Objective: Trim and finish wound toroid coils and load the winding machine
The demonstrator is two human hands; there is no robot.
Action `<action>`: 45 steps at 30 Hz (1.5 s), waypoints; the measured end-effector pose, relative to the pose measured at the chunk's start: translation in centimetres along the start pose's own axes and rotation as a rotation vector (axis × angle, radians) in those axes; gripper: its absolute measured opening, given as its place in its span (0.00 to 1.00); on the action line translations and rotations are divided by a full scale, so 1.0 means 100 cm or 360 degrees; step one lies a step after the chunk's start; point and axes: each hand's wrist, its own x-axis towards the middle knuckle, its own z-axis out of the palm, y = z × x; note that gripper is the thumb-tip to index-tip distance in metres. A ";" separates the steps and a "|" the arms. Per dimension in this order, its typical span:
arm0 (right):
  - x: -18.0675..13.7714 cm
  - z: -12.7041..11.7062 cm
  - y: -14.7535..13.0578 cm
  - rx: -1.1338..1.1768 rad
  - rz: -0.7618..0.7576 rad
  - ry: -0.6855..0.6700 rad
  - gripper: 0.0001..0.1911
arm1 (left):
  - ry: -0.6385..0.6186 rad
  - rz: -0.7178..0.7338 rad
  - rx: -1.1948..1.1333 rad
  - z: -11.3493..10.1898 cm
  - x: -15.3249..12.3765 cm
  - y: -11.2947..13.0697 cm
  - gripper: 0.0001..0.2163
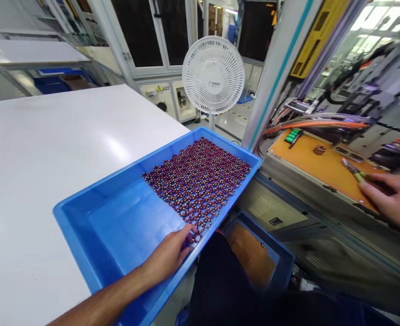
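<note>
My left hand (173, 253) reaches into a blue plastic tray (118, 213). Its bent fingers close on a small ring-shaped part (197, 237) at the near corner of a dense layer of such parts (200, 176), dark with red and copper tones. The fingertips partly hide that part. Over at the right, my right hand (392, 197) is wrapped around pliers (355, 172) with green handles, their metal tip pointing left above an orange work surface (308, 158). A single brownish round part (319, 150) stands on this surface, left of the pliers.
The tray rests on a white table (50, 149). A white fan (213, 74) stands behind it. At right are machine parts with orange hoses (325, 124) and a green-and-black object (292, 136). Below, between table and machine, sits a blue bin (284, 258) with a brown bottom.
</note>
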 end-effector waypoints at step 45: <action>-0.045 -0.062 -0.054 0.0554 -0.0077 -0.0024 0.16 | 0.0283 0.0531 -0.1217 0.088 0.046 0.265 0.35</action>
